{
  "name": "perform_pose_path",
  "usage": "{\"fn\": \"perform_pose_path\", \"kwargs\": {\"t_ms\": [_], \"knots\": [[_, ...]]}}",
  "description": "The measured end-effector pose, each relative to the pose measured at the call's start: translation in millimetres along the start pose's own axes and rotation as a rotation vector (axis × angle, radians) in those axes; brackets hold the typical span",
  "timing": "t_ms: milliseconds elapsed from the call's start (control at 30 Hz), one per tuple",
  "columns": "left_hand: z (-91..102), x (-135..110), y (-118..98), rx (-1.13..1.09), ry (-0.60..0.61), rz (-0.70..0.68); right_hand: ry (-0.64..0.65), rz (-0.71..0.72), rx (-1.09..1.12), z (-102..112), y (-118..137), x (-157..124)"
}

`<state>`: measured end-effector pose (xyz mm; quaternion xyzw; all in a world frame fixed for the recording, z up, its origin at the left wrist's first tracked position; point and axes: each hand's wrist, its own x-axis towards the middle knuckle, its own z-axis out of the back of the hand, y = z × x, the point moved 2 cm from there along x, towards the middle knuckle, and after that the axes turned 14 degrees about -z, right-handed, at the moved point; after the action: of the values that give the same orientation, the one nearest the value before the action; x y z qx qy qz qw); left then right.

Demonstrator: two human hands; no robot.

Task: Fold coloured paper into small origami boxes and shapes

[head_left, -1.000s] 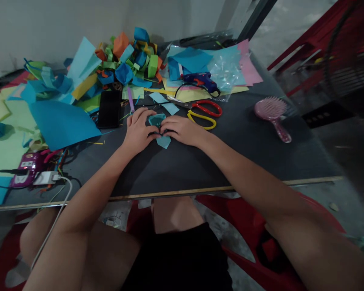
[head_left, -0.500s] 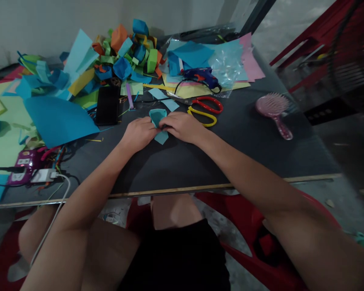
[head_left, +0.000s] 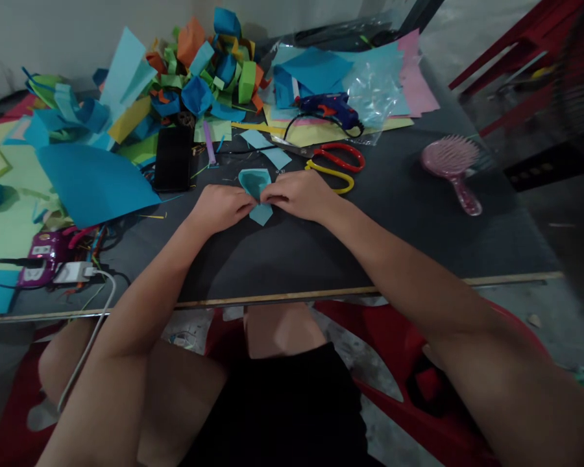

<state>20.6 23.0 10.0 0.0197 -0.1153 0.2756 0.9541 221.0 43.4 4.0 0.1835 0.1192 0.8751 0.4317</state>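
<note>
A small folded blue paper piece point(head_left: 257, 188) lies on the dark table point(head_left: 321, 246) between both hands. My left hand point(head_left: 220, 207) is curled, its fingertips pinching the piece's left side. From the right, my right hand point(head_left: 299, 194) pinches the same piece with closed fingers. The lower corner of the paper sticks out below the fingers, and its cupped top shows above them.
Behind the hands lie a black phone point(head_left: 174, 166), red and yellow scissors point(head_left: 333, 165), a blue glue gun point(head_left: 333, 107), and a heap of coloured paper shapes point(head_left: 199, 71). A large blue sheet point(head_left: 95, 185) sits left, a pink hairbrush point(head_left: 452, 165) right, a charger and cable point(head_left: 73, 274) at the near left edge.
Both hands have shifted slightly away from me with the blue paper piece. The left hand's fingers went from lying flatter over the paper to a tighter pinch.
</note>
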Motion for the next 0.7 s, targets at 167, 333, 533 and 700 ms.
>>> {"fn": "perform_pose_path", "kwargs": {"t_ms": [167,333,533,700], "knots": [[3.8,0.6,-2.3,-0.003,0.019,-0.012,0.037,0.038,0.003,4.6,-5.4,-1.6],[4.5,0.6,-2.2,-0.021,0.028,-0.003,0.051,0.050,0.019,7.5,-7.1,-4.0],[5.9,1.4,-4.1,-0.003,0.070,0.013,0.088,0.031,0.039,10.6,-9.5,-4.8],[8.8,1.9,-3.6,-0.035,0.112,0.031,0.087,0.038,0.037,8.6,-10.3,-4.2]]}}
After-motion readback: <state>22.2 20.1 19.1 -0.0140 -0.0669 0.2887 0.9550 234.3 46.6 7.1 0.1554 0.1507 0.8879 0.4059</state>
